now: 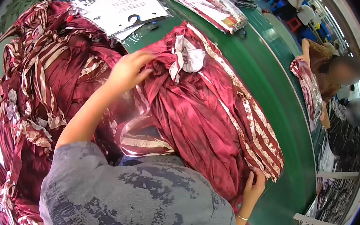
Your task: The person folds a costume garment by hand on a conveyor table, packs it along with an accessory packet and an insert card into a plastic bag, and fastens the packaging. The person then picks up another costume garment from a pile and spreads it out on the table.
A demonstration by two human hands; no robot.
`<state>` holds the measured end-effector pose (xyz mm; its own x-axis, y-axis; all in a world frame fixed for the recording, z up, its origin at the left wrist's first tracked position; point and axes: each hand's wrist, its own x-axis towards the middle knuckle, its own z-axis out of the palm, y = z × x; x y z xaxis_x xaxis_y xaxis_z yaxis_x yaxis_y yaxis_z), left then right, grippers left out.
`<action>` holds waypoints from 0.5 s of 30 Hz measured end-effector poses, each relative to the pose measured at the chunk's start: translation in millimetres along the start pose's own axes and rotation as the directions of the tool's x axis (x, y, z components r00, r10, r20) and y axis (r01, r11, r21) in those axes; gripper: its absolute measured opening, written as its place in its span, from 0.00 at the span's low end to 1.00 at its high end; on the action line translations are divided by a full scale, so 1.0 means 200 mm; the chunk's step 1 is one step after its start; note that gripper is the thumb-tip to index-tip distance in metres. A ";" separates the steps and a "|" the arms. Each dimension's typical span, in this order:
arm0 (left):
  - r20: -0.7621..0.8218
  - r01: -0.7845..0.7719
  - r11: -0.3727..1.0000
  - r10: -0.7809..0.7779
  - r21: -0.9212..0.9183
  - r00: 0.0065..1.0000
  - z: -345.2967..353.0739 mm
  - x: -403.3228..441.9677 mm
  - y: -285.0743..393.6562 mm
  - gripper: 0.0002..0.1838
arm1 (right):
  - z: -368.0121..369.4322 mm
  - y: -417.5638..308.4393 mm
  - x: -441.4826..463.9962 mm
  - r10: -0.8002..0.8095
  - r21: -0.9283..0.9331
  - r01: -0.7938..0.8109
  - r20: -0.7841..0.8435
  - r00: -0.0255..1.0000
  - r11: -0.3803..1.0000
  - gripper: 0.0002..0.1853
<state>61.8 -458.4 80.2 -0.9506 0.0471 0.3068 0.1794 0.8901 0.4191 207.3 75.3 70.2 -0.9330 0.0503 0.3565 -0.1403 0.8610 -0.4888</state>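
A dark red garment (206,115) with cream striped bands is spread over the green table before me. At its far end a crumpled white piece (189,56) shows, perhaps lining or a label. Beside that end, my left hand (128,69) touches the red cloth with its fingers bent and apart. My right hand (255,185) is at the near right edge, its fingers and thumb closed on the garment's striped border. The fingertips there are partly hidden by cloth.
A large heap of similar red striped garments (48,68) lies to my left. Clear bags with white sheets (127,10) and a packed garment (208,5) rest at the table's far side. Across the green table (288,168), a co-worker (325,68) handles a bagged garment (307,88).
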 end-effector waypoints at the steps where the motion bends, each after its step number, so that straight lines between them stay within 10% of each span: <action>1: 0.022 0.198 0.977 -0.197 -0.078 0.980 -0.04 -0.09 -0.02 0.23 | -0.02 -0.03 0.00 0.001 0.021 -0.001 0.010 1.000 1.000 0.08; 3: 0.292 0.414 0.908 -0.379 -0.068 0.878 -0.01 -0.30 -0.16 0.29 | -0.04 -0.09 0.00 0.004 0.058 -0.006 0.032 0.999 0.998 0.08; 8: 0.673 0.306 0.944 -0.148 -0.121 0.725 0.26 -0.89 -0.29 0.26 | 0.07 -0.43 0.12 -0.076 0.479 -0.176 0.461 0.884 0.860 0.10; 12: 0.573 0.540 0.758 -0.275 -0.365 0.772 0.22 -0.96 -0.10 0.17 | 0.27 -0.74 0.22 -0.377 0.564 -0.410 0.808 0.453 0.717 0.15; 15: 0.505 0.608 0.419 -0.338 -0.675 0.794 -0.04 -0.81 0.26 0.14 | 0.51 -0.89 0.21 -0.613 0.636 -0.397 0.764 0.202 0.661 0.28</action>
<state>228.2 -424.2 59.3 -0.9434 -0.0340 -0.3299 -0.3316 0.0954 0.9386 160.0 -127.6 90.4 -0.3559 -0.9042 -0.2362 0.0668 0.2275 -0.9715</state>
